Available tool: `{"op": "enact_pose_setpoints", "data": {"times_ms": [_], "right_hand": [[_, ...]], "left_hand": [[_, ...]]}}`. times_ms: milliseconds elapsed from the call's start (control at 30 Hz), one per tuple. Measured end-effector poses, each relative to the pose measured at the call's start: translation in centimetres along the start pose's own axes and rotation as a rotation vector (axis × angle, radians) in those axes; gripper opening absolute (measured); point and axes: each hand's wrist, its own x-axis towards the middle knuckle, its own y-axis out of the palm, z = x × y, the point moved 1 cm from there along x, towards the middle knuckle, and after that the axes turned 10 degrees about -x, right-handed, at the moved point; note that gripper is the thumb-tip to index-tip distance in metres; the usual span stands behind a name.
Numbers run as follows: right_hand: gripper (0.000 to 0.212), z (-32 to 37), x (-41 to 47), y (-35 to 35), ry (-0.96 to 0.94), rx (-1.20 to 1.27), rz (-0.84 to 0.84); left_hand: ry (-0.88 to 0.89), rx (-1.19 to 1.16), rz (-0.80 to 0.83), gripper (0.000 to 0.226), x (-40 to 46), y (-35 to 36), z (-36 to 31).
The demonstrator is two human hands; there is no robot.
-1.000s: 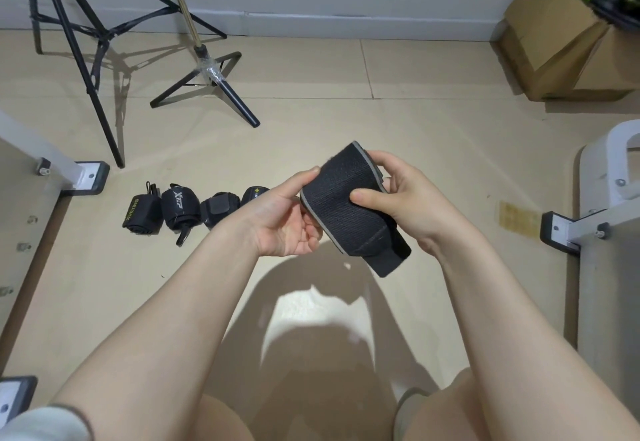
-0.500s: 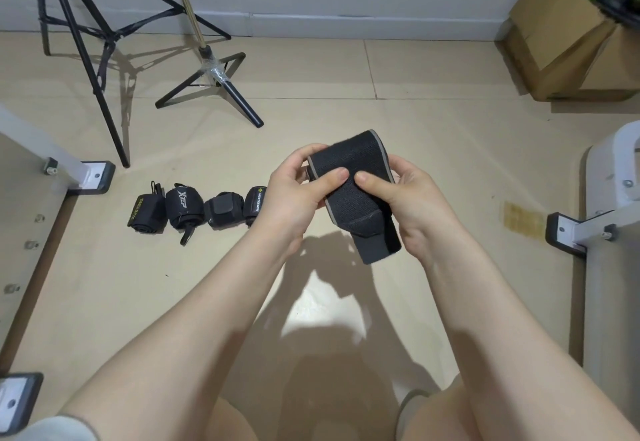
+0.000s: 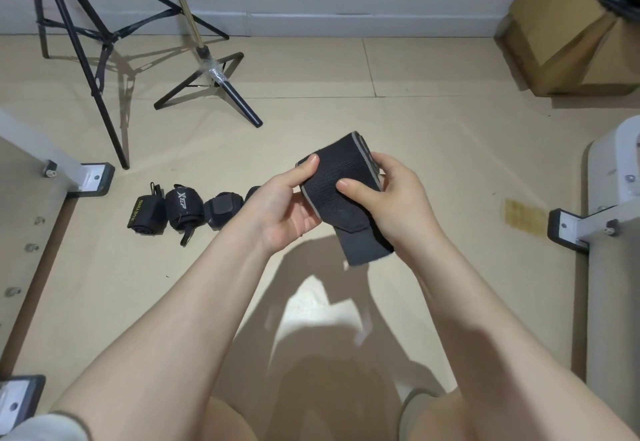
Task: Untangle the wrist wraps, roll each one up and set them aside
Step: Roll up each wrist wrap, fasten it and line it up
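Observation:
I hold a black wrist wrap with grey edging [image 3: 332, 177], mostly rolled, above the floor at mid-frame. My left hand [image 3: 284, 212] grips its left side, thumb on top. My right hand [image 3: 391, 205] grips the right side, thumb pressing the roll's front. A loose tail of the wrap hangs down below my right hand. Several rolled black wraps lie in a row on the floor to the left: one with yellow lettering [image 3: 143, 216], one with white lettering [image 3: 183, 210], one plain [image 3: 223, 210], and another mostly hidden behind my left wrist.
A black tripod [image 3: 86, 42] and a stick-like stand [image 3: 207, 63] occupy the floor at back left. A cardboard box [image 3: 568, 32] sits at back right. White metal frame feet stand at left [image 3: 88, 179] and right [image 3: 575, 226]. My knees are at the bottom.
My left hand shifted from over the roll's top to its left side, thumb now on the upper edge. The roll tilted slightly and the loose tail hangs a little longer.

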Motion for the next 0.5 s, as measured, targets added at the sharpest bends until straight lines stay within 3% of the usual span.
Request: {"op": "enact_pose_setpoints", "data": {"times_ms": [100,333,433,500], "right_hand": [[0.041,0.3,0.1,-0.4,-0.043,0.167,0.117],[0.043,-0.1,0.0,-0.6,-0.049,0.124,0.146],[0.042,-0.6,0.3,-0.5,-0.073,-0.105,0.031],[0.045,-0.7,0.5,-0.4,-0.073,-0.357,-0.1]], "left_hand": [[-0.06,0.028,0.021,0.052,0.1,-0.3,-0.3],[-0.105,0.144,0.044,0.046,0.3,-0.5,-0.6],[-0.07,0.291,-0.105,0.028,0.2,0.0,-0.2],[-0.01,0.368,-0.215,0.031,0.1,0.6,0.8]]}}
